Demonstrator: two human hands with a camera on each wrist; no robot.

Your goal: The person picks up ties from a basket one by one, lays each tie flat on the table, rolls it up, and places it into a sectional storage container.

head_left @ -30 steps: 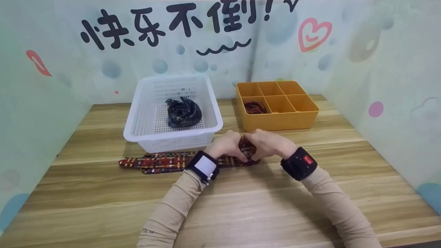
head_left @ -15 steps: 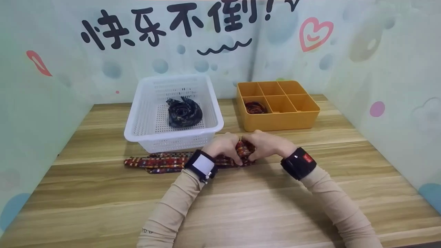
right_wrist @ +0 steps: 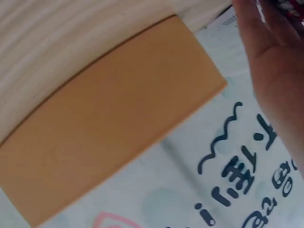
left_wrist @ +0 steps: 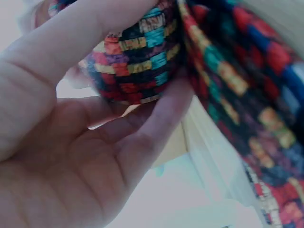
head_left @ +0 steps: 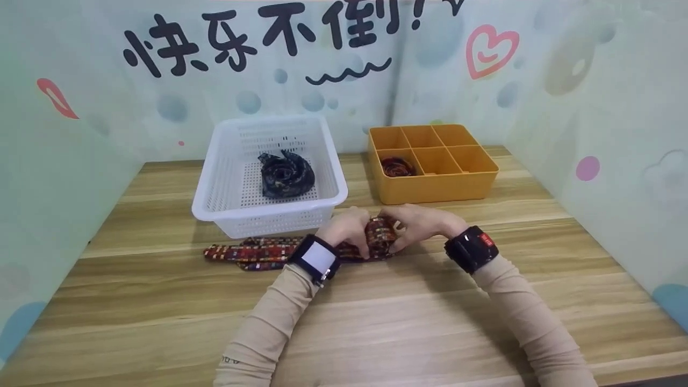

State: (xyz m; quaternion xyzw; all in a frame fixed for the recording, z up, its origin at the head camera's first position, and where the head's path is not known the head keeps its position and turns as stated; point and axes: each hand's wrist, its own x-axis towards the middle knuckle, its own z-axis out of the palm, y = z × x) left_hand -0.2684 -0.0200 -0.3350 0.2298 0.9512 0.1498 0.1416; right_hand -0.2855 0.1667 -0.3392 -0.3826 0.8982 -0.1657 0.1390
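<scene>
A multicoloured checked scarf lies partly rolled on the table, its roll (head_left: 380,232) between both hands and its flat tail (head_left: 252,252) stretching left. My left hand (head_left: 348,228) grips the roll's left side; in the left wrist view, thumb and fingers curl round the woven roll (left_wrist: 137,59), while the tail (left_wrist: 256,104) hangs off to the right. My right hand (head_left: 424,223) holds the roll's right side between thumb and fingers. Only part of that hand (right_wrist: 280,71) shows in the right wrist view, with a sliver of cloth at the corner.
Behind the left hand stands a white perforated basket (head_left: 269,212) holding a coiled dark scarf (head_left: 287,176). An orange divided box (head_left: 438,188) at the back right has a dark red rolled cloth (head_left: 398,166) in its front left compartment. Printed walls enclose the wooden table (head_left: 376,322).
The scarf's left end has drawn to the right as the roll turned. More of the roll now shows between the hands, and the right wrist has shifted slightly right.
</scene>
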